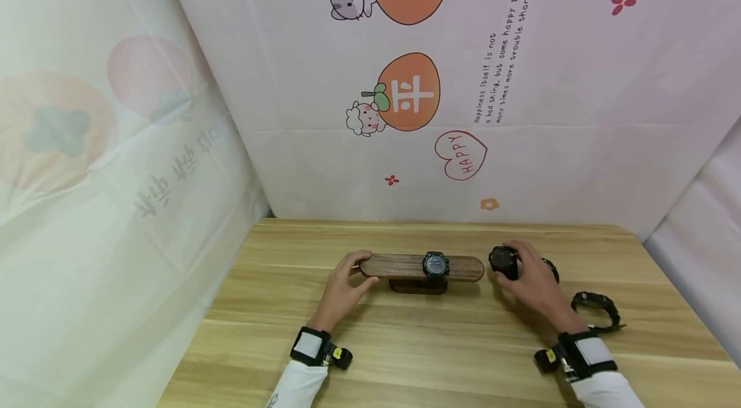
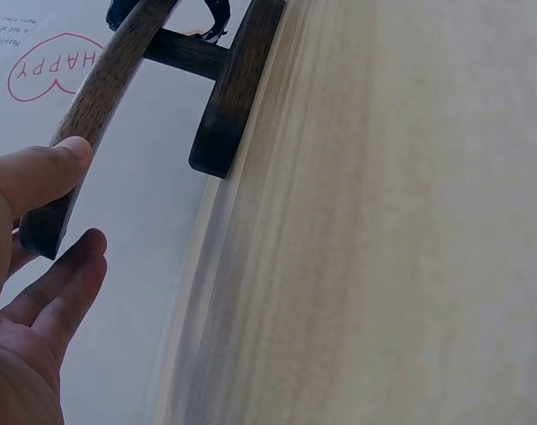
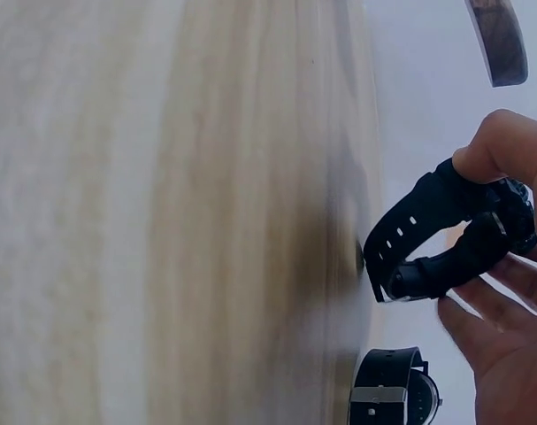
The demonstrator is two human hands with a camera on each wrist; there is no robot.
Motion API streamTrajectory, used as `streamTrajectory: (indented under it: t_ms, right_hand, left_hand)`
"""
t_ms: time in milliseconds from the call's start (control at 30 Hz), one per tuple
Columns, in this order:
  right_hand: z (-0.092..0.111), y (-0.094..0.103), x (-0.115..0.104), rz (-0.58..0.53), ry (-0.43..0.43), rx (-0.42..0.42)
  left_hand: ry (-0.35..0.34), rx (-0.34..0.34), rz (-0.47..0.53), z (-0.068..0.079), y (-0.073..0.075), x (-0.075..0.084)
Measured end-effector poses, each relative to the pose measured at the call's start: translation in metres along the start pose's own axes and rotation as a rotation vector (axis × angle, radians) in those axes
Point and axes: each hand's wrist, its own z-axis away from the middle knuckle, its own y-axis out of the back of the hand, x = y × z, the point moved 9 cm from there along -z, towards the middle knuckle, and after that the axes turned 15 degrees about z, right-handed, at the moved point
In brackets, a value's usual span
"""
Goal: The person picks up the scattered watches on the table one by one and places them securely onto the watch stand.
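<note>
A dark wooden watch stand (image 1: 393,266) with a rounded bar on a short base stands near the back of the table. One black wristwatch (image 1: 435,264) is strapped around its bar, right of the middle. My left hand (image 1: 341,289) grips the bar's left end, thumb on the near side, as the left wrist view also shows. Right of the stand, my right hand (image 1: 531,276) holds a second black wristwatch (image 3: 441,221) between thumb and fingers. Its strap forms a loop with holes showing, and its round face (image 1: 503,260) is turned up, apart from the bar.
Behind my right hand lies another watch (image 1: 552,269), partly hidden; the right wrist view shows its black strap (image 3: 380,394) and buckle. A black looped watch (image 1: 596,311) lies by my right wrist. Printed cloth (image 1: 347,170) hangs behind the wooden table (image 1: 440,350).
</note>
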Motion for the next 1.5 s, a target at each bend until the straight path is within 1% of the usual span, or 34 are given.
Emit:
streamTrajectory:
  t_ms: [133, 300, 433, 567, 767, 967, 1100, 1200, 1267, 1367, 1500]
  right_hand:
    - [0.0, 0.002, 0.001, -0.017, -0.009, -0.003]
    - [0.001, 0.001, 0.002, -0.003, -0.012, -0.013]
    - [0.001, -0.001, 0.002, -0.007, -0.014, -0.02]
    - [0.003, -0.002, 0.002, -0.019, -0.018, -0.036]
    - [0.005, -0.002, 0.001, -0.029, -0.021, -0.05]
    - [0.005, 0.003, -0.002, -0.029, 0.006, -0.017]
    - [0.006, 0.004, -0.004, -0.026, 0.024, -0.002]
    - [0.006, 0.004, -0.004, -0.027, 0.018, -0.006]
    - [0.006, 0.003, -0.004, -0.026, 0.011, -0.013]
    - [0.006, 0.004, -0.006, -0.022, 0.004, -0.02]
    - [0.007, 0.005, -0.009, -0.019, 0.013, -0.019]
  left_hand:
    - [-0.003, 0.025, 0.0, 0.0, 0.0, 0.005]
    - [-0.007, 0.064, 0.011, -0.001, 0.0, 0.023]
    - [0.007, 0.071, 0.028, -0.002, 0.0, 0.035]
    - [-0.001, 0.068, 0.03, -0.002, 0.0, 0.039]
    - [-0.005, 0.065, 0.021, -0.001, 0.0, 0.037]
    - [0.001, 0.072, 0.041, -0.001, 0.0, 0.035]
    - [0.001, 0.068, 0.029, 0.0, -0.001, 0.021]
    - [0.005, 0.049, 0.009, 0.0, -0.001, 0.009]
    - [0.014, 0.034, 0.003, 0.001, -0.001, 0.003]
    - [0.023, 0.014, 0.0, 0.001, 0.0, 0.0]
    - [0.022, -0.001, -0.005, 0.001, 0.0, 0.0]
